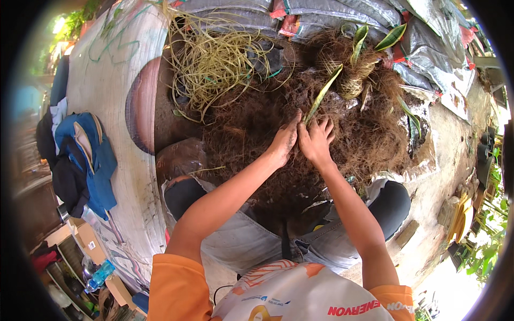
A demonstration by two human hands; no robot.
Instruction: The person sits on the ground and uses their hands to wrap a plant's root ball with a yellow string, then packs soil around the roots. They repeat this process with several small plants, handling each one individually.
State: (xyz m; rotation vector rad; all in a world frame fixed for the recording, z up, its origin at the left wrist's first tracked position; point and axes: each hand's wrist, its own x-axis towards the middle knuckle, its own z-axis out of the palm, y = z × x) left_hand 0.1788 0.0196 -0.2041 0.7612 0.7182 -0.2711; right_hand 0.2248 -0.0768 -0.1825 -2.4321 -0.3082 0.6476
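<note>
A snake plant leaf (323, 94), green with yellow edges, rises at a slant from brown coconut fibre (369, 144). My left hand (285, 140) closes in on the left side of its base, fingers together and smudged with dirt. From the other side my right hand (316, 140) presses at the base, thumb against the leaf and fingertips curled over the fibre. Between the two hands the bottom of the plant is hidden. Just beyond, to the right, stands a bundled clump of fibre (352, 80) wrapped in straw-coloured strands, with more snake plant leaves (360, 44) sticking out.
A tangled heap of pale plastic twine (214, 67) lies at the far left of the fibre. Stacked grey sacks (332, 21) line the back. On the left are a painted board (126, 64), a blue bag (88, 155), a cardboard box (91, 241) and a blue bottle (100, 275).
</note>
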